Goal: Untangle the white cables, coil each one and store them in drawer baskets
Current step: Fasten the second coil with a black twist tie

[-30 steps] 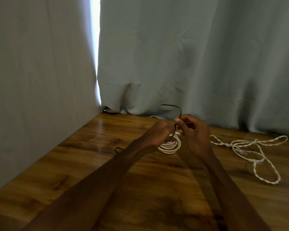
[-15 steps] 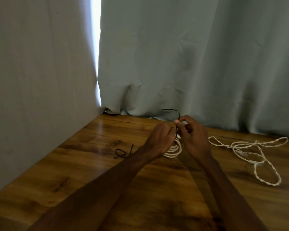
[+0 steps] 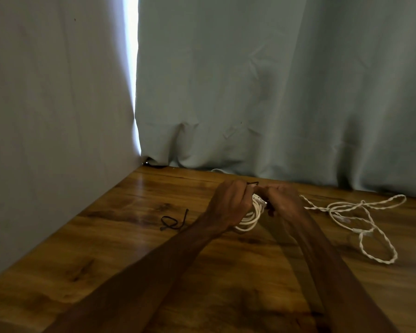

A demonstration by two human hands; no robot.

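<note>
Shows two bare forearms, uncovered from lower frame edge to wrist. Ends in bare left hand (image 3: 228, 207) and bare right hand (image 3: 285, 204). Appears lean, tendons ridged near left wrist.

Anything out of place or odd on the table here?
A twisted white cable sprawls uncoiled in tangled loops on the table's right side. A spare black tie lies loose at left. Nothing looks damaged.

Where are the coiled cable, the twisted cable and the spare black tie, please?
coiled cable (image 3: 249, 221): head view, lower loops.
twisted cable (image 3: 335, 208): head view, central tangle.
spare black tie (image 3: 169, 223): head view, its loop.
</note>
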